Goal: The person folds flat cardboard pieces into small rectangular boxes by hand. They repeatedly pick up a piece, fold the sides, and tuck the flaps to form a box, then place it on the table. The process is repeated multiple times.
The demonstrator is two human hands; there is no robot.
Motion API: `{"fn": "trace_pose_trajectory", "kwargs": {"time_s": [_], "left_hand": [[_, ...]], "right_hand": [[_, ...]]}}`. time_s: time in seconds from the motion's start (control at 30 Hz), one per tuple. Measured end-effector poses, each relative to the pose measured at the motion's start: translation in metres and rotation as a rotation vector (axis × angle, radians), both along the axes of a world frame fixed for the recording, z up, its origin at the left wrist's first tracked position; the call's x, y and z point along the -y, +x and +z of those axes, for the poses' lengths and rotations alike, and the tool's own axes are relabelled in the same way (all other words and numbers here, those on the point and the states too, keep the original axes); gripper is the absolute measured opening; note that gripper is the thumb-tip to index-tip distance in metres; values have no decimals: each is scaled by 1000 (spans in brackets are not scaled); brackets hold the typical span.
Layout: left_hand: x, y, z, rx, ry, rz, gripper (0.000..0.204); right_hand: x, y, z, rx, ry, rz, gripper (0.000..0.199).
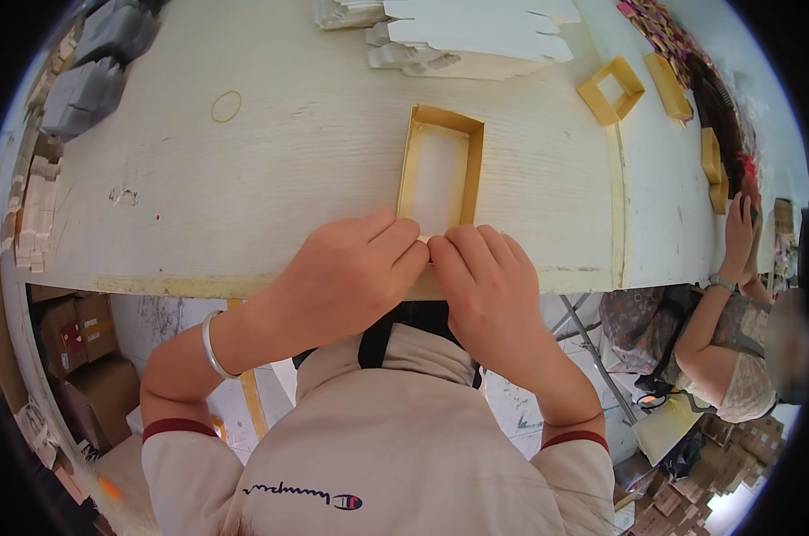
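A small gold cardboard box [439, 170], open at the top with a pale bottom, lies lengthwise on the white table in front of me. My left hand [358, 263] pinches the left part of its near end. At the right part of that same end, my right hand [486, 272] has its thumb and fingers closed on the cardboard. Both hands almost meet there, and they cover most of the near wall. The far wall and the two long walls stand upright.
Stacked flat white cardboard blanks [476, 36] lie at the far side. A rubber band [226, 106] rests to the left, grey plastic trays [83, 96] farther left. Gold box frames [611, 91] sit at the right, where another person's hands [739, 234] are. The table's near edge [181, 286] is close.
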State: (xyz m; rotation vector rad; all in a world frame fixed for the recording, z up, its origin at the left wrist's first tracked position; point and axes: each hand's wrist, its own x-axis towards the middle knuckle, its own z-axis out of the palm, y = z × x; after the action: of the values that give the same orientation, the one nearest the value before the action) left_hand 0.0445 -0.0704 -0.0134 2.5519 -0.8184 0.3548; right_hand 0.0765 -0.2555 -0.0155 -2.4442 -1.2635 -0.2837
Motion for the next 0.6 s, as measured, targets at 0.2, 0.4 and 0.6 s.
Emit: {"fn": "trace_pose_trajectory", "kwargs": {"time_s": [0.2,0.4,0.6], "left_hand": [[0,0,8,-133,69,3,13],[6,-12,-5,-56,36,70,11],[6,-13,-1,-114,32,81,13]], "right_hand": [[3,12,13,-225,-5,60,18],[6,4,10,-181,-39,102,18],[6,6,10,-205,-77,128,18]]}}
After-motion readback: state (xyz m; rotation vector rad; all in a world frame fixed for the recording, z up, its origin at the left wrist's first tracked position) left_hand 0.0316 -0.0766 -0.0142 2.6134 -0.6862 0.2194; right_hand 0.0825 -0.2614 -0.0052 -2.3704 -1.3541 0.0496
